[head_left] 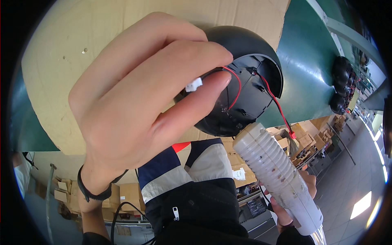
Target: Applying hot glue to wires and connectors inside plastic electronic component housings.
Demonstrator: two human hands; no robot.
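The left hand (126,98) pinched thin red and black wires (239,86) between thumb and fingers, a white plug (194,85) showing there too. Just beyond its fingertips was a round black shell (249,38); to its lower right, a ribbed tube (277,173) partly covered the right hand (281,210), whose grip I couldn't tell.

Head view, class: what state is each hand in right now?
Left hand: closed, pinching thin wires.
Right hand: cannot be told, partly hidden behind the white tube.
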